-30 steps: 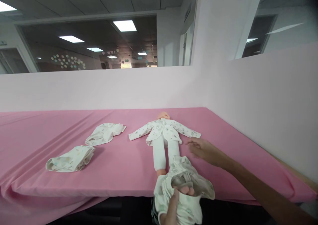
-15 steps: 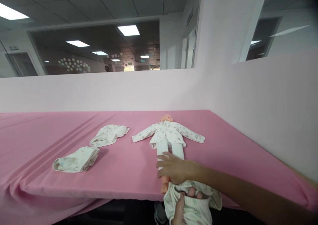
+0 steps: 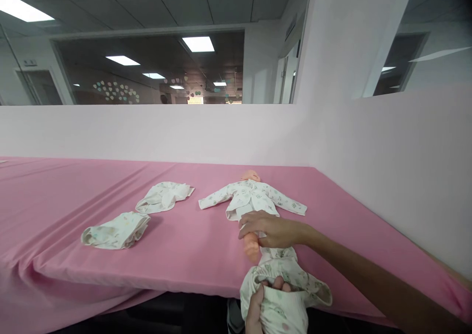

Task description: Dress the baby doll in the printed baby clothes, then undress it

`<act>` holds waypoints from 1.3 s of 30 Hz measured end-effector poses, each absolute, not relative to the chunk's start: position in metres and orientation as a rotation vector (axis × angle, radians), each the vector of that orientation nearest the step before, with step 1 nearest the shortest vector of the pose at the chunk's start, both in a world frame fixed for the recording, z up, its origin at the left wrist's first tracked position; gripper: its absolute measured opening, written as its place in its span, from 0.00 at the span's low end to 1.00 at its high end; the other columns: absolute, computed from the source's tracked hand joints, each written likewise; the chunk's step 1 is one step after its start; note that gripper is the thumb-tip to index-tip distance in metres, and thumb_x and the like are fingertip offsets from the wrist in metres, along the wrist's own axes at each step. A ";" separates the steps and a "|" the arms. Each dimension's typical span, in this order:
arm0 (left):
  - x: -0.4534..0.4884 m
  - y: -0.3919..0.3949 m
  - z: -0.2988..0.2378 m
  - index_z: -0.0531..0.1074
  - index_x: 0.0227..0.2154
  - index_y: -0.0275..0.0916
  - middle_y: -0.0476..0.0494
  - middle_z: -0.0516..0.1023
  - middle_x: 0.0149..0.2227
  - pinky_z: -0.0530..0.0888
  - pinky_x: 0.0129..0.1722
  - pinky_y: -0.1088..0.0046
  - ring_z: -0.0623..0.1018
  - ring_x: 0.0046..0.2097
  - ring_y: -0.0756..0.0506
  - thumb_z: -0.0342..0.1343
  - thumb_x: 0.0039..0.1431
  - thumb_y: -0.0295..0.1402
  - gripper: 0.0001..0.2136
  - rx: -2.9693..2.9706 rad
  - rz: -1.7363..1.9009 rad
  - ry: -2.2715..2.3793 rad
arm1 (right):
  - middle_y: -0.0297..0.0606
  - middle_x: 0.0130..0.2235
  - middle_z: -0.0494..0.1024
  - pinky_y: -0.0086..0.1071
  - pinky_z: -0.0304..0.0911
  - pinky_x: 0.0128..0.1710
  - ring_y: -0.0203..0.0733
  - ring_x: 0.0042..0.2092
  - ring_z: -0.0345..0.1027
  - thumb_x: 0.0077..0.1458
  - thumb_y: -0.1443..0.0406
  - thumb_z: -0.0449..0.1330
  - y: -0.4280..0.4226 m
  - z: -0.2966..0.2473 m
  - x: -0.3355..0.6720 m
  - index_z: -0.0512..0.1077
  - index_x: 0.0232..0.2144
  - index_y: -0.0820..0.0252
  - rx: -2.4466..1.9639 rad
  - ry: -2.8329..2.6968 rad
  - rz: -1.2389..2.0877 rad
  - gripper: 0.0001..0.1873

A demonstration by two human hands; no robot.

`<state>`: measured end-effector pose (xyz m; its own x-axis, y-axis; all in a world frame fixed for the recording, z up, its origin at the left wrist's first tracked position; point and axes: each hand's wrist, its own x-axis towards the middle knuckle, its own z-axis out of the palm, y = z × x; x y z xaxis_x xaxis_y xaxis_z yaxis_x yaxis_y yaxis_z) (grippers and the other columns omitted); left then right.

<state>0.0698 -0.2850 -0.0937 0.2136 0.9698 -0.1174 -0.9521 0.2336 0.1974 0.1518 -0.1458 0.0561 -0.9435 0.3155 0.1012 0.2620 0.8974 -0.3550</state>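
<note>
A baby doll lies on its back on a pink-covered table, head at the far side, wearing an open white printed jacket. My right hand curls over the doll's white-covered lower leg. One bare doll foot pokes out below the fingers. At the table's near edge, my left hand grips the bunched waistband of white printed baby pants, with fingertips inside the opening. Pants fabric reaches up to just below my right hand. The doll's other foot is hidden there.
Two pieces of white printed baby clothing lie to the left: a folded one nearer and a loosely spread one farther back. The pink sheet hangs over the table's front edge. White walls with windows border the far and right sides.
My right hand has shifted away from me along the doll's leg. The pants now extend farther up the table toward that hand, still held by my left. The camera view has shifted slightly.
</note>
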 end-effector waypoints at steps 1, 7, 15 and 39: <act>0.068 -0.280 -0.095 0.77 0.34 0.36 0.38 0.81 0.43 0.61 0.60 0.53 0.75 0.54 0.36 0.56 0.57 0.33 0.07 0.103 1.327 0.216 | 0.37 0.48 0.71 0.40 0.55 0.52 0.43 0.51 0.62 0.49 0.75 0.53 -0.147 0.055 0.154 0.72 0.45 0.54 -0.454 -2.928 0.514 0.22; 0.058 -0.266 -0.096 0.77 0.42 0.33 0.34 0.80 0.43 0.61 0.61 0.56 0.74 0.54 0.37 0.53 0.60 0.33 0.13 0.099 1.298 0.231 | 0.36 0.43 0.72 0.41 0.54 0.51 0.43 0.50 0.62 0.49 0.75 0.52 -0.150 0.050 0.158 0.71 0.40 0.55 -0.468 -2.969 0.479 0.18; 0.055 -0.269 -0.077 0.78 0.44 0.31 0.33 0.81 0.41 0.67 0.57 0.59 0.77 0.50 0.38 0.53 0.61 0.35 0.15 0.037 1.337 0.302 | 0.37 0.45 0.72 0.40 0.55 0.50 0.43 0.50 0.61 0.48 0.77 0.50 -0.149 0.052 0.162 0.71 0.43 0.54 -0.454 -2.991 0.389 0.23; 0.034 -0.271 -0.042 0.78 0.43 0.30 0.35 0.82 0.38 0.69 0.55 0.59 0.77 0.51 0.35 0.58 0.57 0.34 0.14 0.276 1.286 0.536 | 0.43 0.47 0.72 0.38 0.60 0.47 0.45 0.49 0.65 0.64 0.66 0.46 -0.190 0.048 0.181 0.70 0.50 0.55 -0.693 -2.782 0.299 0.17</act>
<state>0.0342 -0.2714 -0.0419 0.1825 0.9574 -0.2237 -0.8328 0.2715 0.4824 0.1809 -0.1895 0.0478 -0.8529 0.4829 0.1983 0.4297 0.8652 -0.2586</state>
